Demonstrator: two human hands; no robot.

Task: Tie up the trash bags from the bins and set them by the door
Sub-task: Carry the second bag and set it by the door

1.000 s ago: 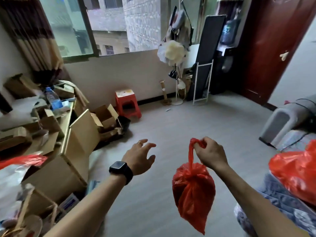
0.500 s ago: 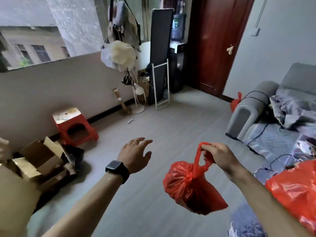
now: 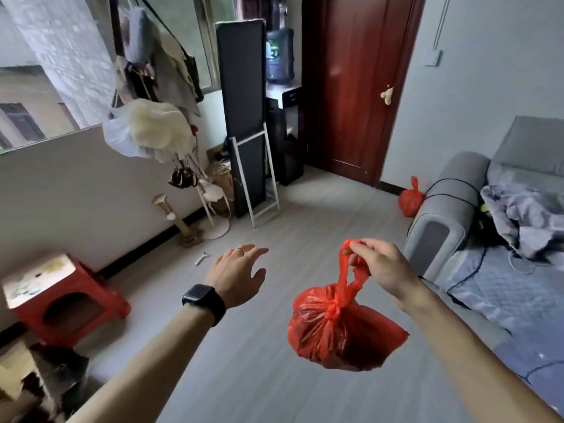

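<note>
A person's right hand (image 3: 383, 267) pinches the looped handles of a knotted red plastic trash bag (image 3: 338, 331), which hangs in the air above the grey wood-look floor (image 3: 274, 377). The left hand (image 3: 236, 274), fingers spread and holding nothing, reaches forward. A second tied red bag (image 3: 410, 199) sits on the floor between the dark red wooden door (image 3: 355, 87) and the grey sofa's arm (image 3: 445, 215).

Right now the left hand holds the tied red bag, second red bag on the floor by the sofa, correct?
No: head view shows the right hand holds the tied red bag; left hand is empty. The second red bag is by the sofa.
</note>
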